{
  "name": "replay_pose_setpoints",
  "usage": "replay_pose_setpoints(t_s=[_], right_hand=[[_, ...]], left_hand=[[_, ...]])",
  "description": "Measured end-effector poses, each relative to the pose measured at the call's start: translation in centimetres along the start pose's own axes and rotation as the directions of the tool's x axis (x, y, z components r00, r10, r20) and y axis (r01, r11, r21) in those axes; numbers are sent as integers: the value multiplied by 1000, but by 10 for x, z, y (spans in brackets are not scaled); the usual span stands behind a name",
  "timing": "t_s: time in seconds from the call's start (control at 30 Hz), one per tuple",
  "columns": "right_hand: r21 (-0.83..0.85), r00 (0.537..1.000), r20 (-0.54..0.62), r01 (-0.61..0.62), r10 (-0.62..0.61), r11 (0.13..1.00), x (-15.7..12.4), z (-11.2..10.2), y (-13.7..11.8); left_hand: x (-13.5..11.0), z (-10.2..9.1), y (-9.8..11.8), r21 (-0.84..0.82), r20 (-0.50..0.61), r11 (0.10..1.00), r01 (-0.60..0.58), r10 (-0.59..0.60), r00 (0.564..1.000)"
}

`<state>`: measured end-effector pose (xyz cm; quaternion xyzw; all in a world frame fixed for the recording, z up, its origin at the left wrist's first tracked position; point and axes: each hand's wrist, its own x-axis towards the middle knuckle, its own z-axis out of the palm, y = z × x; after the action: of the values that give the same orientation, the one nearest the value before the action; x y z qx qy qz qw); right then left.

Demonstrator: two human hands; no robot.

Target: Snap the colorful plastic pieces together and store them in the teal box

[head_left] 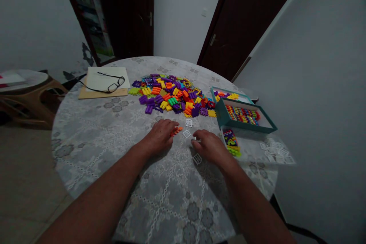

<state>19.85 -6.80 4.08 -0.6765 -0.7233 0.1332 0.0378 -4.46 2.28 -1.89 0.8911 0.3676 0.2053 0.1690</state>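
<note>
My left hand point(161, 136) has its fingers closed on an orange plastic toy block point(177, 130), low over the table. Part of the block is hidden behind the fingers. Across from it, my right hand point(210, 145) is curled in a pinch, with a small white plastic window piece point(197, 140) showing between thumb and fingers. Other white lattice window pieces lie near the hands: one point(189, 122) farther back, another point(186, 134) between the hands, and a third point(197, 159) just below my right hand.
A heap of colourful plastic blocks and gears point(174, 95) covers the table's back middle. Teal boxes point(247, 116) of sorted pieces stand at the right, by a tray point(248, 152) with more white windows point(277, 150). Glasses point(113, 87) rest on a paper-topped board point(107, 74) at the left.
</note>
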Motion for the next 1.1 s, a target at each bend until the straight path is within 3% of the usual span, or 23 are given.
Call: replay_pose_setpoints(t_s=[0.23,0.33,0.57,0.77,1.1], right_hand=[[26,990,-134,-40,43,999,38,11,-1],[23,977,-199,-77,80,997,57,17,-1],[42,965,-208,-153,158,987,81,32,4],[81,965,-239,-87,104,993,82,37,15],[87,955,-298,8,19,996,64,44,10]], left_hand=[[4,7,-12,-137,-132,990,-11,-8,991],[5,6,-13,-93,-144,996,5,-19,989],[4,4,-14,23,-140,999,48,-44,989],[5,-1,-6,-36,-193,999,21,-28,981],[4,-3,1,-51,-143,998,28,-35,989]])
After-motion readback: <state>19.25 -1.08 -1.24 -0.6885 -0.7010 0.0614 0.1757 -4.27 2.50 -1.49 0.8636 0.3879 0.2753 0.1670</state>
